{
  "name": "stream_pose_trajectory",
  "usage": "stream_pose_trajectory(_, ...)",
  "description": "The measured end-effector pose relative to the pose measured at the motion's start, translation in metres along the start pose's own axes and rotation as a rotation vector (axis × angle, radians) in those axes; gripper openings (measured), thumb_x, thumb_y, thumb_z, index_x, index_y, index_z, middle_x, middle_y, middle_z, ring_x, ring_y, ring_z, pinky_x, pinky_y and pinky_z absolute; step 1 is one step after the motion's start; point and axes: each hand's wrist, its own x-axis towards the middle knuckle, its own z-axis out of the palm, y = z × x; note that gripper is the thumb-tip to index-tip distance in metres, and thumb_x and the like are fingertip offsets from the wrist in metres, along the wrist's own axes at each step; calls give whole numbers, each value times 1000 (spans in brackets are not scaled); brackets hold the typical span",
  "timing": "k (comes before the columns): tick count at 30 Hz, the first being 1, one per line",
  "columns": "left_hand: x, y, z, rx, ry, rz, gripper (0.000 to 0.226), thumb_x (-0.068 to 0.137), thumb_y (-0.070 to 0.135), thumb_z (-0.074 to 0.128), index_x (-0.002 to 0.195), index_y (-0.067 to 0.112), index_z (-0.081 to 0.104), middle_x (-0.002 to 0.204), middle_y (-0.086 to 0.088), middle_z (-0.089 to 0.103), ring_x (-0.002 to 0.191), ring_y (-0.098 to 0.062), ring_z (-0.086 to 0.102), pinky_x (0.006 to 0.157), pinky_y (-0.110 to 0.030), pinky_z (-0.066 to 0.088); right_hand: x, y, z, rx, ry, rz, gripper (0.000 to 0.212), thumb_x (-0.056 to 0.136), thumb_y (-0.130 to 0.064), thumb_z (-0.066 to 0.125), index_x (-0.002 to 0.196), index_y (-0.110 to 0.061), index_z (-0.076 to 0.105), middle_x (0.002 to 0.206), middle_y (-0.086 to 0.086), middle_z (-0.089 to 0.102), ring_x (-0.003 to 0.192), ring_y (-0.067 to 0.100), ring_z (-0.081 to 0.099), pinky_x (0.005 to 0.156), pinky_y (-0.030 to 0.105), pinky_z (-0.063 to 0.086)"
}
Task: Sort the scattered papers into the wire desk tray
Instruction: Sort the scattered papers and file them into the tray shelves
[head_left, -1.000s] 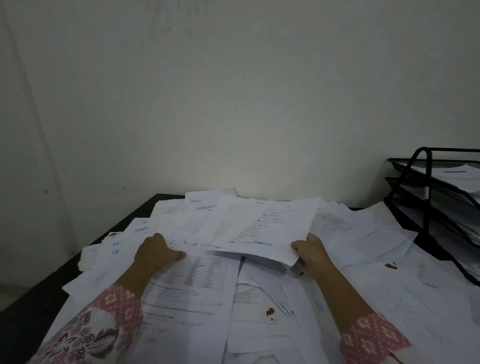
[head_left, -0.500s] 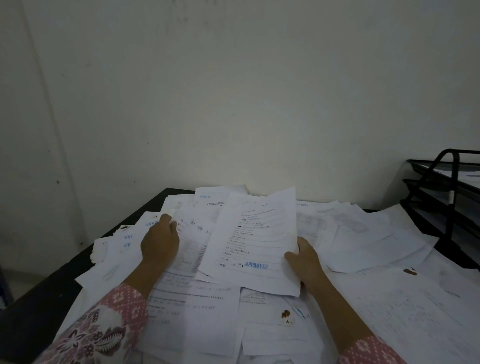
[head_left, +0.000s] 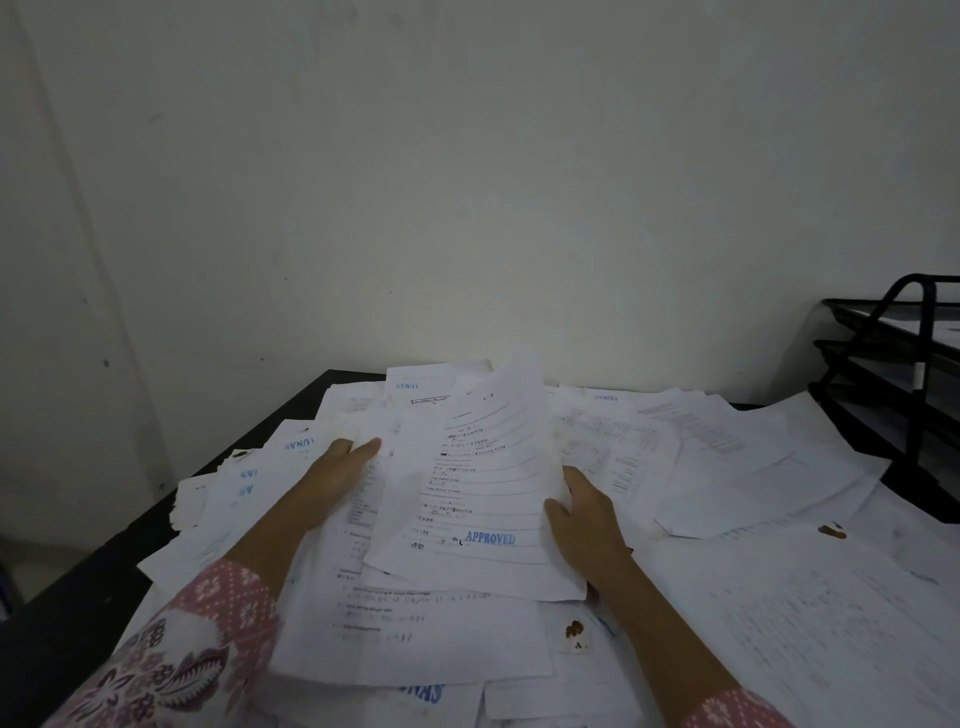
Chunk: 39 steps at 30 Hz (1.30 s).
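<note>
A white sheet stamped APPROVED in blue (head_left: 483, 483) is raised above the pile, its far end lifted towards the wall. My right hand (head_left: 582, 514) grips its right edge, thumb on top. My left hand (head_left: 337, 467) lies on the papers just left of that sheet, fingers stretched forward and touching its left side. Scattered white papers (head_left: 727, 457) cover the dark desk. The black wire desk tray (head_left: 904, 374) stands at the far right with sheets on its tiers.
The desk's dark left edge (head_left: 156, 525) runs diagonally, with papers hanging over it. A plain wall stands close behind the desk. Some sheets on the right carry brown stains (head_left: 831, 530).
The APPROVED sheet has swung from lying crosswise to pointing away from me and stands steeper. My left hand slid forward along its left side. The view shifted left.
</note>
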Motion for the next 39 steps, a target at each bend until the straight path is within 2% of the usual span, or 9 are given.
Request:
stream_pose_trajectory(7,-6,-2,7,50,-118,169,55,93,12,56,140,12,29,129,-4,45,109,-19,46,84,-31,41,-6,-5,10,-70,-48,-97,40,96,-7,45,136,-4,41,141,7,45,130,18,41,101,11,21)
stream_pose_trajectory(11,-6,-4,1,-53,-94,7,58,95,34,51,143,10,29,142,-10,41,121,-29,46,100,-43,41,-8,-7,9,-95,-60,-133,40,97,-7,44,136,-4,40,143,6,43,131,18,40,102,12,23)
stream_pose_trajectory(14,-9,-4,1,48,-94,48,67,90,31,61,143,9,26,141,-10,40,122,-29,45,94,-37,42,-10,-10,10,-127,-59,-167,39,96,-6,44,136,-5,41,140,3,45,127,16,44,99,10,25)
stream_pose_trajectory(18,-12,-3,-4,-26,-45,161,59,91,10,58,142,13,28,133,-5,43,115,-24,45,92,-37,42,-8,-16,12,-127,-66,-150,22,94,-9,48,116,-7,51,115,1,54,102,9,47,89,11,31)
stream_pose_trajectory(22,-14,2,-18,-221,-26,232,57,91,0,54,141,17,33,136,-8,47,119,-29,48,101,-46,41,-4,-25,7,158,-39,36,35,90,-21,60,122,-10,47,114,2,54,105,16,53,83,20,41)
stream_pose_trajectory(26,-21,14,-17,-389,-19,277,54,90,-8,48,137,17,37,124,-6,52,109,-24,51,89,-33,44,-3,-37,0,561,-164,263,44,89,-21,63,129,-12,46,119,1,57,105,16,56,87,25,46)
stream_pose_trajectory(30,-20,18,-13,-497,-83,172,40,90,14,60,126,14,44,116,-5,59,101,-23,59,81,-36,49,8,-42,-8,465,-67,229,37,90,-8,58,127,-9,54,125,9,60,105,21,58,91,29,46)
stream_pose_trajectory(33,-23,17,-6,-364,-213,68,54,79,34,70,123,10,50,116,-6,62,100,-24,63,79,-36,53,17,-42,-21,487,43,228,41,90,-7,58,131,-7,50,126,8,58,110,22,55,92,28,43)
stream_pose_trajectory(39,-35,20,37,-109,-250,205,39,91,13,60,126,14,43,115,-3,53,96,-16,55,69,-20,47,23,-27,-44,267,-54,299,41,91,-8,55,130,-2,45,124,10,54,110,26,53,84,28,43)
